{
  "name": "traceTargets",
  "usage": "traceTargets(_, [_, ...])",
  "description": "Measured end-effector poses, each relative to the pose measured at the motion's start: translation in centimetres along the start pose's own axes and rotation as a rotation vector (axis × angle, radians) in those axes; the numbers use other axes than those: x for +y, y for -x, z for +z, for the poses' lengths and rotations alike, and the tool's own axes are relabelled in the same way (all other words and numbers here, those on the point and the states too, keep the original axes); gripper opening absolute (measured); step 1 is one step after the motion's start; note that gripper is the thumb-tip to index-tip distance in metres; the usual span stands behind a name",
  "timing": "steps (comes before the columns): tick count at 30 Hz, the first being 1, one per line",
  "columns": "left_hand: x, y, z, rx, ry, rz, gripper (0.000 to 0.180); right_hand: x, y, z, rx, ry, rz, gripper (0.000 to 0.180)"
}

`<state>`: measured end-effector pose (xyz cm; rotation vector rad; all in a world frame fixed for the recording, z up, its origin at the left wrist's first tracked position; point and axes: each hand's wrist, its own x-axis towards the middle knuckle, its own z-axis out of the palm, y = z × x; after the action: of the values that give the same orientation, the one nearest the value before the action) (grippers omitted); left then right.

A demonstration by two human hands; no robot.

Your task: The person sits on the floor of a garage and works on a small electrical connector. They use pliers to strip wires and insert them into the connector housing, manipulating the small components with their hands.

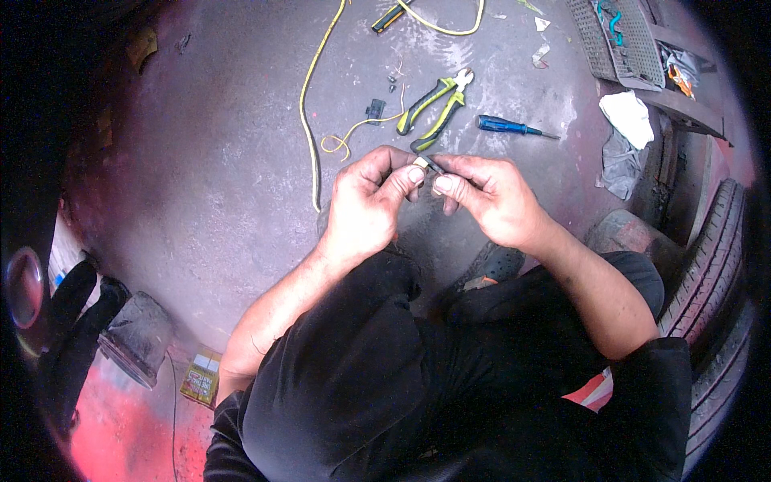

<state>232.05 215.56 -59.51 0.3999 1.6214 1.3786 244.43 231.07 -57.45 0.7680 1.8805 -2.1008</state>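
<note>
My left hand (363, 202) and my right hand (499, 202) meet above the floor, thumbs and fingertips pinched. Between them is a small part with a pale block (421, 162) on the left hand's side and a dark piece (434, 167) by the right fingertips. Its exact kind is too small to make out, and fingers cover much of it. Just beyond the hands lie yellow-green cutting pliers (434, 107), handles toward me. A blue screwdriver (504, 125) rests to their right. Left of the pliers are a thin yellow wire (371, 122) and a small black plastic piece (375, 110).
A longer yellow cable (304, 104) runs along the floor at left, near a black-and-yellow tool (391, 16). To the right are a grey plastic basket (634, 44), a white cloth (626, 119) and tyres (707, 265). Another person's dark-clothed legs (80, 321) appear at far left.
</note>
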Motion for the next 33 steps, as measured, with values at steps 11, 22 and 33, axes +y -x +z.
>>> traceTargets(11, [0.1, -0.2, -0.3, 0.018, 0.019, 0.063, 0.014, 0.9, -0.6, -1.3, -0.108, -0.471, 0.205, 0.034])
traceTargets(22, [0.4, -0.9, -0.4, 0.054, -0.341, 0.393, 0.034, 0.5, -0.8, -1.5, -0.124, -0.641, 0.236, 0.035])
traceTargets(33, [0.1, -0.8, -0.5, 0.012, -0.282, 0.328, 0.032, 0.4, -0.6, -1.5, -0.134, -0.624, 0.226, 0.035])
